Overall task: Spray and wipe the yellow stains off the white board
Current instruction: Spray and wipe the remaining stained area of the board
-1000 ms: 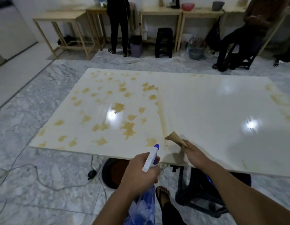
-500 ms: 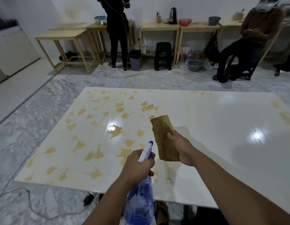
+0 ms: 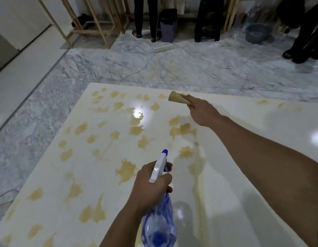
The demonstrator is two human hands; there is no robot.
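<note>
The right hand (image 3: 201, 111), fingers clenched on the cloth (image 3: 178, 98), has moved from the near edge to the white board (image 3: 243, 157) at 12 o'clock. The left hand (image 3: 151, 186) grips the spray bottle (image 3: 159, 221). Yellow stains (image 3: 126, 171) remain at 9 o'clock; wiping continues.

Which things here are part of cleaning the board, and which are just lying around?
For the job:
white board
yellow stains
spray bottle, in left hand
cloth, in right hand

Lying about:
power strip
basin
black stool
</note>
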